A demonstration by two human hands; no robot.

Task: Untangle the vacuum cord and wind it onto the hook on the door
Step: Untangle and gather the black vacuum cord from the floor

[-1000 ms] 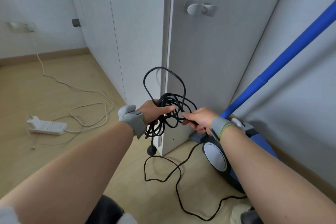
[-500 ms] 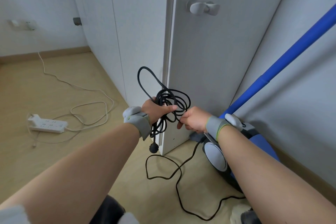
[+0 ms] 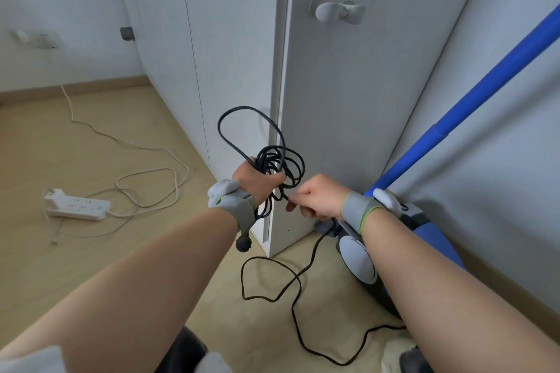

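Both arms are stretched out in front of me, forearms angled in toward each other, a grey band on each wrist. My left grip is curled tight around a messy bundle of the black cord, holding it up in the air just in front of the edge of the door. One big loop sticks up above my knuckles, and the plug dangles down below my wrist.

My right grip is just beside the left one, back of the hand facing up. Thumb and forefinger are pinching a single strand right where it leaves the bundle, and the other fingers are curled under. From there the cord drops to the floor, makes a loose loop and snakes off toward the bottom of the view.

The hook is up on the door, well above both hands. The vacuum sits on the floor right behind my right wrist, with its blue tube slanting up to the right. Off to the left there's a white power strip lying on the floor with its cable.
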